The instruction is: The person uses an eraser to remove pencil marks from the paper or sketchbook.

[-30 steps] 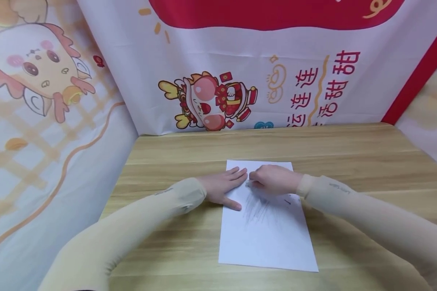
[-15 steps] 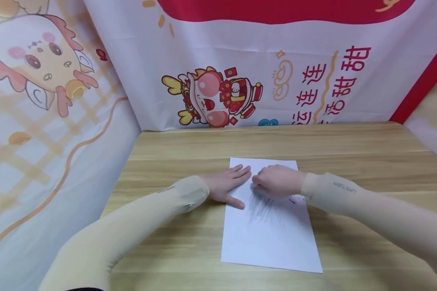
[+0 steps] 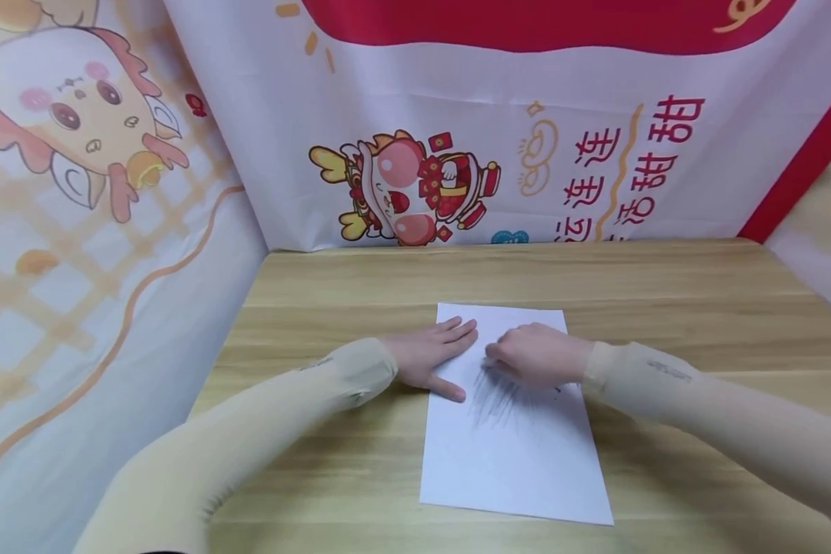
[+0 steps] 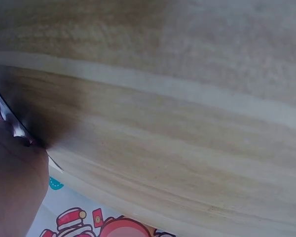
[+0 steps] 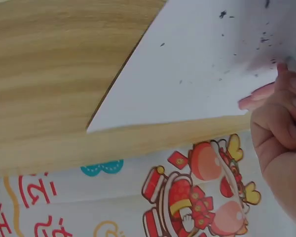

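A white sheet of paper (image 3: 512,469) lies on the wooden table, with grey pencil scribbles fanning across its upper half. My left hand (image 3: 431,355) rests flat on the sheet's left edge, fingers spread and thumb apart. Over the scribbles, my right hand (image 3: 540,354) has its fingers curled and pinches a small pale eraser (image 5: 292,64), mostly hidden by the fingers. Dark crumbs (image 5: 223,15) are scattered on the paper beside that hand in the right wrist view. At the edge of the left wrist view, only part of the left hand (image 4: 15,173) shows.
The wood-grain table (image 3: 318,469) spreads around the sheet. A white and red printed cloth (image 3: 249,92) hangs along its far edge, and another patterned cloth (image 3: 173,323) covers the left side.
My right hand has shifted slightly right and toward me over the scribbles, still pinching the eraser. The left hand stays on the sheet; the head view has shifted a little.
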The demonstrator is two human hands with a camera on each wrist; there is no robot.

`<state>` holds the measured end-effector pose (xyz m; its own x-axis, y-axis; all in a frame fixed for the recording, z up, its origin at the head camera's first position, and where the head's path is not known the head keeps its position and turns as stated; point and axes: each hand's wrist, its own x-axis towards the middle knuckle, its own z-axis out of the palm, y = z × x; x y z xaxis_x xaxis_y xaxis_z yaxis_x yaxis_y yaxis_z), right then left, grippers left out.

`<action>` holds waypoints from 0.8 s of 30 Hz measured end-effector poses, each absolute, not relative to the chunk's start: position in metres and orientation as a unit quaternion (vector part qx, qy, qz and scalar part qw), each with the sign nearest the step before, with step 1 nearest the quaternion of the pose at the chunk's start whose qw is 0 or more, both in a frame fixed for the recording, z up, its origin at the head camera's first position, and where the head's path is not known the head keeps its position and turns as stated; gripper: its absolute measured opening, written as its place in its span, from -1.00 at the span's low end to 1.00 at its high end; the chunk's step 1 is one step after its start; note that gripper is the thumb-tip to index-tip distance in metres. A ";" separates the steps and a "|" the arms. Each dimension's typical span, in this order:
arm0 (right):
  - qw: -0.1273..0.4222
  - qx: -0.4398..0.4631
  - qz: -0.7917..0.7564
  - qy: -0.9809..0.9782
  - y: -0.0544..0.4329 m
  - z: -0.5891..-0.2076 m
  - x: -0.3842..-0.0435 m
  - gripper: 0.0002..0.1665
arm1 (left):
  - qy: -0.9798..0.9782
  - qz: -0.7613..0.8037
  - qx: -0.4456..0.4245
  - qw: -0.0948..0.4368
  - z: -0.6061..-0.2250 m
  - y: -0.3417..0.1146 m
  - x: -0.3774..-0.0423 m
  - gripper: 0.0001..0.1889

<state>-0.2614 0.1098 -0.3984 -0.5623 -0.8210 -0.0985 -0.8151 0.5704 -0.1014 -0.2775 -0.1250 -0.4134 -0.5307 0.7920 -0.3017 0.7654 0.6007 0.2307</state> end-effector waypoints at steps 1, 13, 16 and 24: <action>0.074 -0.460 -0.022 0.885 0.113 -0.397 -0.259 -0.78 | 0.874 0.032 0.447 0.190 -0.413 -0.124 -0.278 0.12; 0.071 -0.470 -0.009 0.880 0.113 -0.395 -0.259 -0.83 | 0.869 0.033 0.455 0.190 -0.421 -0.124 -0.284 0.14; 0.089 -0.473 -0.014 0.876 0.124 -0.392 -0.254 -0.85 | 0.870 0.024 0.454 0.192 -0.419 -0.119 -0.283 0.15; 0.053 -0.467 -0.036 0.882 0.114 -0.395 -0.264 -0.84 | 0.873 0.029 0.447 0.195 -0.415 -0.120 -0.281 0.14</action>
<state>-0.2641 0.1138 -0.3947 -0.5580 -0.8277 -0.0599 -0.8199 0.5610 -0.1141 -0.2813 -0.1203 -0.4155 -0.5246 0.7912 -0.3144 0.7682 0.5991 0.2258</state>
